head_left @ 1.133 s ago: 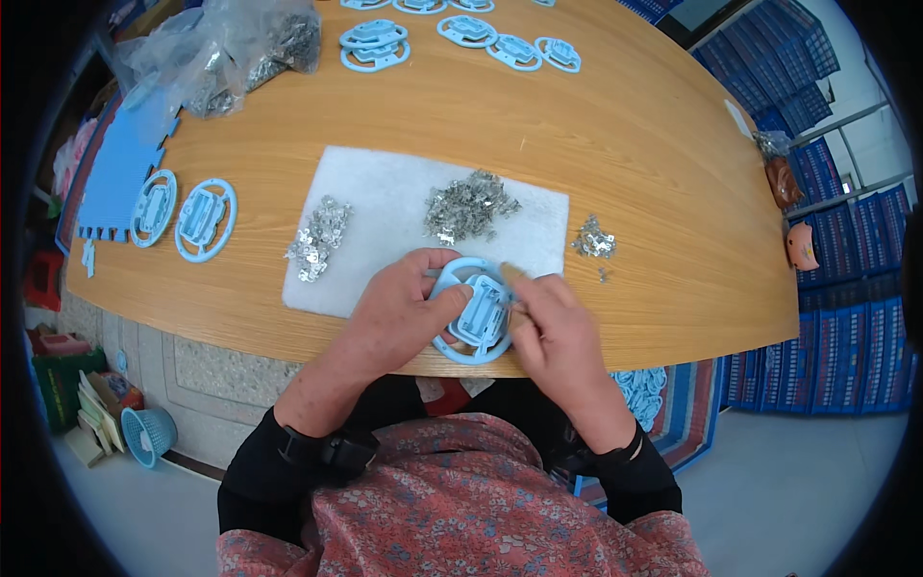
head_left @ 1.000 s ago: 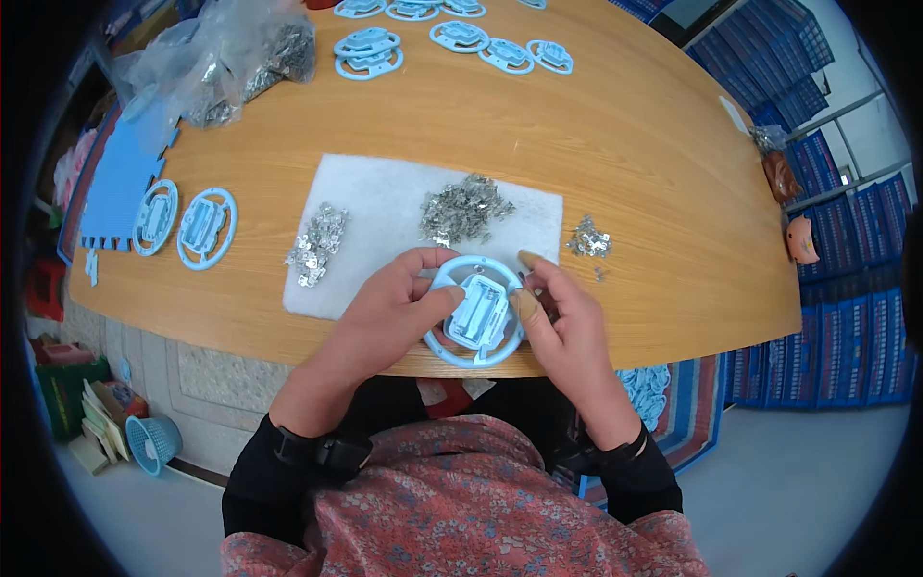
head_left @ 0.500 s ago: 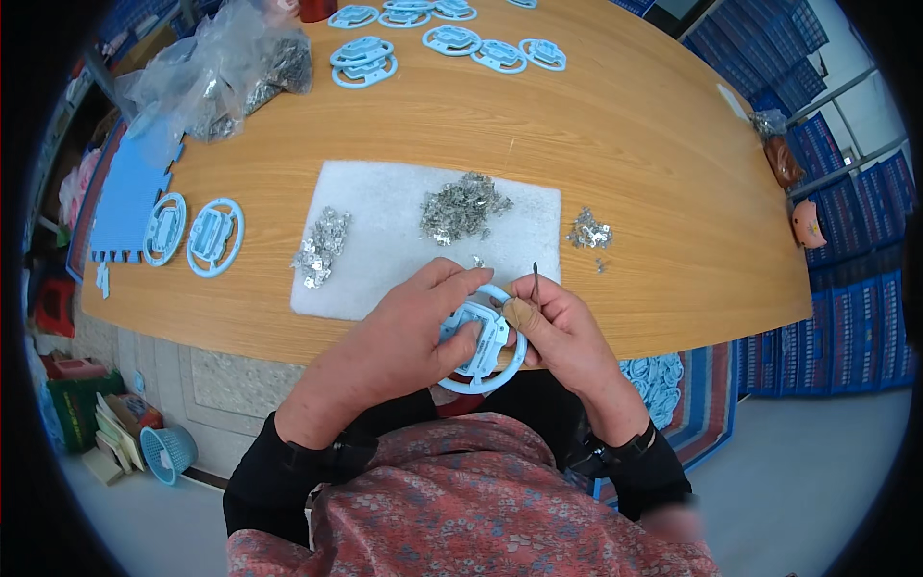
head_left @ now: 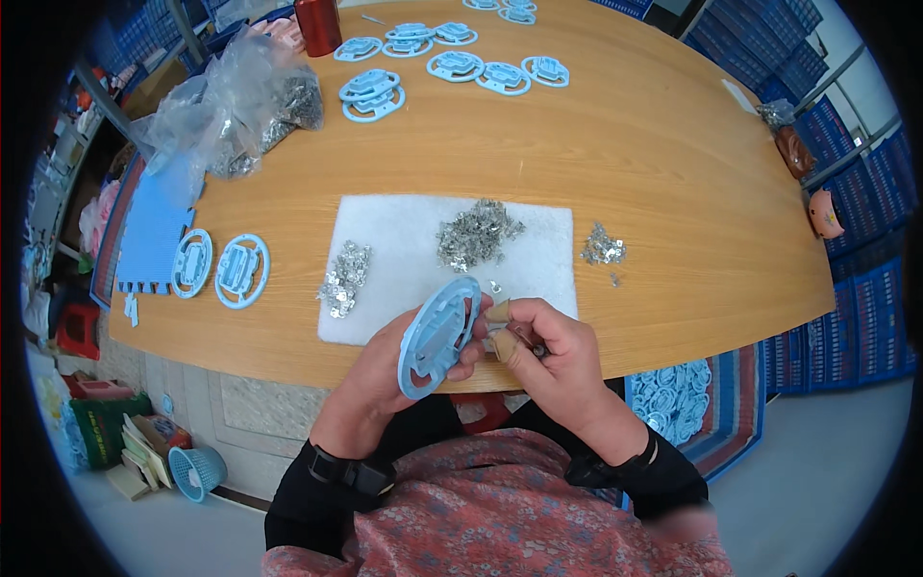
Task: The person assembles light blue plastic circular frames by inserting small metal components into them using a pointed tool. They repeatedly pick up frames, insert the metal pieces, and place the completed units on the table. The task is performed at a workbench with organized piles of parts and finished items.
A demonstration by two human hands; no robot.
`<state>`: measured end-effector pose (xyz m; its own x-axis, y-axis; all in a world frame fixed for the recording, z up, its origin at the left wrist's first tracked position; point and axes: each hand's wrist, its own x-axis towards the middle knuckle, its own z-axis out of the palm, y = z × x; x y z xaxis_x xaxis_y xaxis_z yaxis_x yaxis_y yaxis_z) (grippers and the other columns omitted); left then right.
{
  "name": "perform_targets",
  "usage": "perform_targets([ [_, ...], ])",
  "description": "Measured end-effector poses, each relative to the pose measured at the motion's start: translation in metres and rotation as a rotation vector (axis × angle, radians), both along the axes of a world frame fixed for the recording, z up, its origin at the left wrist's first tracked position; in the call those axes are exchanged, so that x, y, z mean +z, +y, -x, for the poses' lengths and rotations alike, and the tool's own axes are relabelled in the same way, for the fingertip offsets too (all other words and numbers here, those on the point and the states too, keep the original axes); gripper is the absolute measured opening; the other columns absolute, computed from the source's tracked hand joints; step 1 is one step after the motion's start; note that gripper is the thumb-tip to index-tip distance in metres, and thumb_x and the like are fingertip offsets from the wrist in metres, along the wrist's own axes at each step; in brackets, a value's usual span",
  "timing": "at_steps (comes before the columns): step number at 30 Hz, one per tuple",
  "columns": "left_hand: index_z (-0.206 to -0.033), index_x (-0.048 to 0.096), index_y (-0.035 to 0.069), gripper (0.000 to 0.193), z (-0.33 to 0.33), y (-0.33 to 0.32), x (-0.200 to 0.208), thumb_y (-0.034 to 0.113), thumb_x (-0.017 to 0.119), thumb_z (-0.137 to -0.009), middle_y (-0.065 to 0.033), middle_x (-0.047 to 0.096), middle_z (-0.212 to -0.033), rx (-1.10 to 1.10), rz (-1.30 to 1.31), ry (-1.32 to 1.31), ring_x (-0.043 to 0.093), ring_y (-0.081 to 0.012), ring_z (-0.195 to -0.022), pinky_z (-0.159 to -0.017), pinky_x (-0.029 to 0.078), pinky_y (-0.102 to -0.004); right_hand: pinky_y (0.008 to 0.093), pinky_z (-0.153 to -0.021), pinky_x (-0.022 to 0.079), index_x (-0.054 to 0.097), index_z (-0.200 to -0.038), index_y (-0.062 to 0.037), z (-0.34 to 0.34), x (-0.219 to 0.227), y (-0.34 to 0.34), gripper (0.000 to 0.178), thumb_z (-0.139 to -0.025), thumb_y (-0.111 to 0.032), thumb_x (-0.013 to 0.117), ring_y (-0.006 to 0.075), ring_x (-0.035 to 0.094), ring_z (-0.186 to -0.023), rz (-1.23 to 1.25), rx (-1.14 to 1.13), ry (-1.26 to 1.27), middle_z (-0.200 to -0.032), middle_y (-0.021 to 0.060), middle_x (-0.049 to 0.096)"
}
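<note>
My left hand (head_left: 370, 380) is closed around a light blue plastic steering-wheel-shaped piece (head_left: 439, 338), tilted nearly on edge over the table's near edge. Its fingers curl behind the rim. Close by on the right, my right hand (head_left: 562, 361) has tan coverings on the thumb and forefinger, which point at the piece. A thin dark tool (head_left: 540, 350) is tucked in its curled fingers, mostly hidden. Whether a small part sits between the fingertips I cannot make out. Beyond the hands, a white pad (head_left: 404, 221) bears a large heap of small metal clips (head_left: 476, 234) and a smaller heap (head_left: 345, 279).
More clips (head_left: 603, 246) lie right of the pad. Two blue wheel pieces (head_left: 241, 271) rest at left by a blue foam mat (head_left: 154, 236). Several stand at the back, near plastic bags (head_left: 240, 106) and a red cylinder (head_left: 317, 27). A bin of blue pieces (head_left: 673, 399) is below right.
The blue piece has swung from facing up to nearly on edge, shifting left with my left hand now under it. My right hand has come off its rim, and the tool has turned down into the palm.
</note>
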<state>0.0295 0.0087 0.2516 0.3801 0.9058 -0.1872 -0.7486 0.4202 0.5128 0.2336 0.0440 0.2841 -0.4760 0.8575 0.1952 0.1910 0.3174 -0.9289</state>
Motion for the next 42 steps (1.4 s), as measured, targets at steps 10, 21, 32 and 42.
perform_targets([
  [10, -0.139, 0.054, -0.002, 0.044, -0.002, -0.003, -0.004, 0.027, 0.051, -0.106, -0.0093, 0.06, -0.1, 0.009, -0.049, 0.018, 0.057, -0.0167, -0.081, -0.07, 0.047, -0.026, 0.029, -0.063, 0.05, 0.069, -0.117, -0.0014, 0.009, 0.005, 0.0, 0.027, -0.09, -0.002, 0.071, 0.0132, 0.06, -0.069, -0.165, -0.041, -0.087, -0.084, 0.0078, 0.063],
  [21, -0.132, 0.056, 0.0, 0.041, 0.0, -0.004, 0.002, 0.031, 0.046, -0.108, -0.0061, 0.06, -0.091, -0.129, -0.016, 0.121, 0.054, -0.0115, -0.076, -0.066, 0.045, -0.0239, 0.0268, -0.059, 0.041, 0.069, -0.093, 0.0015, 0.006, 0.011, 0.02, 0.019, -0.084, -0.01, 0.082, 0.0084, 0.043, -0.065, 0.144, -0.029, -0.11, -0.067, -0.0011, 0.047],
  [32, -0.138, 0.051, 0.001, 0.039, 0.033, -0.028, 0.001, 0.018, 0.051, -0.103, -0.0062, 0.063, -0.1, -0.129, 0.013, 0.157, 0.06, -0.0122, -0.081, -0.068, 0.05, -0.0249, 0.0252, -0.066, 0.044, 0.071, -0.114, -0.001, 0.026, 0.019, 0.031, 0.028, -0.086, -0.004, 0.075, 0.0067, 0.047, -0.072, 0.304, 0.198, -0.113, -0.078, -0.0005, 0.052],
  [42, -0.139, 0.05, 0.002, 0.046, 0.071, -0.052, -0.009, 0.008, 0.064, -0.097, -0.0062, 0.065, -0.125, -0.01, -0.121, 0.263, 0.064, -0.0124, -0.112, -0.098, 0.053, -0.0302, 0.0453, -0.079, 0.053, 0.072, -0.113, -0.0079, 0.131, -0.007, 0.102, 0.025, -0.088, -0.011, 0.066, 0.0374, 0.065, -0.089, -0.461, 0.305, -0.575, -0.095, 0.0157, 0.066],
])
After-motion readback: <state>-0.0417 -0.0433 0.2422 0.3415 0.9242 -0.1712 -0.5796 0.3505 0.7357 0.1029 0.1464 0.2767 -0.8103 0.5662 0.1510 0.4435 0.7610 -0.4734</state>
